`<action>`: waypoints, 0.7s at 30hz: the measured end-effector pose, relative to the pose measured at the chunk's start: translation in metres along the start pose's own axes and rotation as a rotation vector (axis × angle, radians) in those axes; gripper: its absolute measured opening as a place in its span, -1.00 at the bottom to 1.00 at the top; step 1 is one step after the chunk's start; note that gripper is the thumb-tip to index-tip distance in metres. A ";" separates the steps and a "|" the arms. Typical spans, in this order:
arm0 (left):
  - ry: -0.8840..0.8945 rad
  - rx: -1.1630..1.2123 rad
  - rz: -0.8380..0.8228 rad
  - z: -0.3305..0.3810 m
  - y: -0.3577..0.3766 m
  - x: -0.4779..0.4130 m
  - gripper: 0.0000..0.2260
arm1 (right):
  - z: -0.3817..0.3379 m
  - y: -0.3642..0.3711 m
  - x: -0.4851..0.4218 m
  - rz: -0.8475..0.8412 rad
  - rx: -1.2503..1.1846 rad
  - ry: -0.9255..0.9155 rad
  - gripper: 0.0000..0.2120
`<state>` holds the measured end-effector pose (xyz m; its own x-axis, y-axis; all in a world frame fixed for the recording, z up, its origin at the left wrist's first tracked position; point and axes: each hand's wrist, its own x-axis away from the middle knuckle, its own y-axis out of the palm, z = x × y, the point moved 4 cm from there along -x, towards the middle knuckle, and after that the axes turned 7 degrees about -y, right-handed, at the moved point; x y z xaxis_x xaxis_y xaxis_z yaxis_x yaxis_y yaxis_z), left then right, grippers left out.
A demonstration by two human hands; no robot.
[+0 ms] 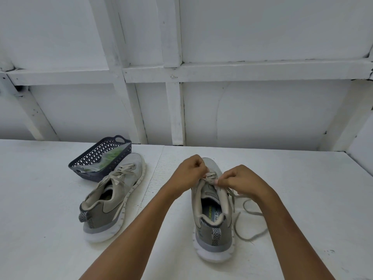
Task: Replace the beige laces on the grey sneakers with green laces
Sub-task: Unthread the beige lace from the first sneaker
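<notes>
Two grey sneakers stand on the white table, heels toward me. The right sneaker (212,225) is under both hands. My left hand (189,171) and my right hand (240,178) each pinch the beige lace (250,214) at the eyelets near the sneaker's middle. The loose lace ends trail in loops on the table to the right of that shoe. The left sneaker (113,197) stands apart, its beige lace (121,172) still threaded and loosely crossed. Green laces (107,158) lie in a clear bag inside a dark basket.
The dark blue perforated basket (94,156) stands at the back left, touching the left sneaker's toe. The white table (302,188) ends at a white panelled wall (201,108) behind. A seam runs across the table between the two shoes.
</notes>
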<state>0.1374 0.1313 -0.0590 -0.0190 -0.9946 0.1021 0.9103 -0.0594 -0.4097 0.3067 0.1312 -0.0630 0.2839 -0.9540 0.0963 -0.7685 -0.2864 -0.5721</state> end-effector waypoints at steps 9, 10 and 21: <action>0.121 -0.791 -0.110 0.012 0.010 -0.004 -0.87 | 0.005 -0.002 -0.004 -0.020 -0.015 0.018 -0.82; 0.143 -0.743 -0.110 0.013 0.010 -0.003 -0.88 | 0.005 -0.003 -0.004 -0.021 -0.020 0.021 -0.84; 0.020 0.169 -0.049 0.013 -0.018 -0.005 -0.87 | 0.009 -0.003 -0.001 -0.038 -0.083 0.041 -0.78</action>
<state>0.1268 0.1387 -0.0409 -0.0720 -0.9924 0.0998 0.9645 -0.0948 -0.2466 0.3138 0.1342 -0.0684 0.2914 -0.9445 0.1514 -0.8029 -0.3276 -0.4980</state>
